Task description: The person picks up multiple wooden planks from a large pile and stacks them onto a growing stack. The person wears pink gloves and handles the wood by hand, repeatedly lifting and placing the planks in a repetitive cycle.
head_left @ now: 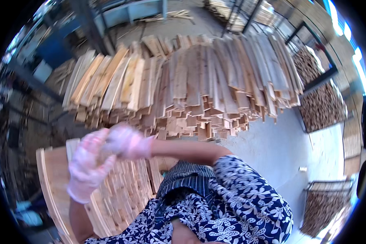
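Both my hands wear thin pink gloves and are blurred by motion. My left hand (84, 168) is raised with its fingers spread, and it holds nothing. My right hand (129, 142) reaches across from the right with its fingers curled. It meets the fingertips of my left hand, and I see nothing held in it. Below the hands lie rows of short wooden pieces (124, 191) stacked on a pale wooden board (53, 179). Ahead is a large pile of long wooden slats (191, 85).
More stacked wood fills wire racks at the right (323, 105) and lower right (323, 207). A blue metal frame (126, 12) and dark posts stand at the back left. Pale concrete floor (272, 146) lies to the right. My patterned blue clothing (232, 203) fills the lower middle.
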`<state>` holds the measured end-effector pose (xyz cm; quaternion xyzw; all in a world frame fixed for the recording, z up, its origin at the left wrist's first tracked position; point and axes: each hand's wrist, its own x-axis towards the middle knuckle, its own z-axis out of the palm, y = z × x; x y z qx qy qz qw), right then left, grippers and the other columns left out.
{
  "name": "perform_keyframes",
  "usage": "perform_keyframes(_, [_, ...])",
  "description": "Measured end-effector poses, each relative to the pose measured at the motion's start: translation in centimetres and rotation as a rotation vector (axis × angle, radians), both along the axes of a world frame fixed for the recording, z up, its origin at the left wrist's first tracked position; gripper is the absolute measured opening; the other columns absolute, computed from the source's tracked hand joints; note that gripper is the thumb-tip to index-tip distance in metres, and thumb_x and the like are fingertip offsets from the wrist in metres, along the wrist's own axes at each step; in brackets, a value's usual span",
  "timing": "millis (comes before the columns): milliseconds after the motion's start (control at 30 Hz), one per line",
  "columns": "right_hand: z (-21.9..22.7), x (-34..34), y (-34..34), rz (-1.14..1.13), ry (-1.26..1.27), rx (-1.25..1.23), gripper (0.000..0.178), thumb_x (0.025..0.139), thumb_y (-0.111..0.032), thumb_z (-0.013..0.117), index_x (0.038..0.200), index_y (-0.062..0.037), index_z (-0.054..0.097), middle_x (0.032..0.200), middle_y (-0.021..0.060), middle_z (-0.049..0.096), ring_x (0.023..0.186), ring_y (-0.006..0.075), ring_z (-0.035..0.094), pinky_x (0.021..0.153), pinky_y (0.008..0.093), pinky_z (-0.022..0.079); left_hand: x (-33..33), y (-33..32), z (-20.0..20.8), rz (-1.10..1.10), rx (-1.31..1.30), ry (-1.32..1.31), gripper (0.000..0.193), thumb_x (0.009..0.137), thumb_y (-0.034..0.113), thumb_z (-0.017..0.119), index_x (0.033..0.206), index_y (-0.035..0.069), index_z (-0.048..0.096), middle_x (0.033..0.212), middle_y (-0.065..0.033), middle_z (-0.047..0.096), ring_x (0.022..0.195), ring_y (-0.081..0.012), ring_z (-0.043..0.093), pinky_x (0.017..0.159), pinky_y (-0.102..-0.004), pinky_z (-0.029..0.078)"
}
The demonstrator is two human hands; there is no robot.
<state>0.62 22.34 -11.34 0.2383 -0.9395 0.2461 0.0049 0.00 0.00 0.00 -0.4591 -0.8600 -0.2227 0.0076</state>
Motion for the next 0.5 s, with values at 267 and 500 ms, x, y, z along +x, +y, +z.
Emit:
perform_keyframes(267, [-0.6, 17.0, 41.0, -1.215, 0.316, 0.527, 0.034, 0.087, -0.027, 0.066, 0.118, -0.0134, 0.059, 0.111, 0.0172, 0.064, 0.102, 0.0358, 0.062, 0.084, 0.0492, 0.052, 1.2, 23.6, -9.9, -0.593, -0.058, -0.711, 0.060, 0.092, 0.027, 0.072, 0.143, 0.001, 0.053, 0.136, -0.0252, 0.060, 0.125, -0.0357, 0.060, 0.108, -0.0409, 0.048])
perform_keyframes(500, [3.2, 27.8, 56.4, -1.651, 0.010, 0.490, 0.055, 0.095, -0.038, 0.063, 0.145, -0.0183, 0.053, 0.136, 0.0155, 0.056, 0.129, 0.0371, 0.054, 0.104, 0.0492, 0.048, 6.1, 43.2, -13.1, -0.669, -0.118, -1.442, 0.075, 0.094, 0.016, 0.075, 0.156, 0.004, 0.034, 0.138, -0.0140, 0.055, 0.125, -0.0207, 0.053, 0.106, -0.0339, 0.047])
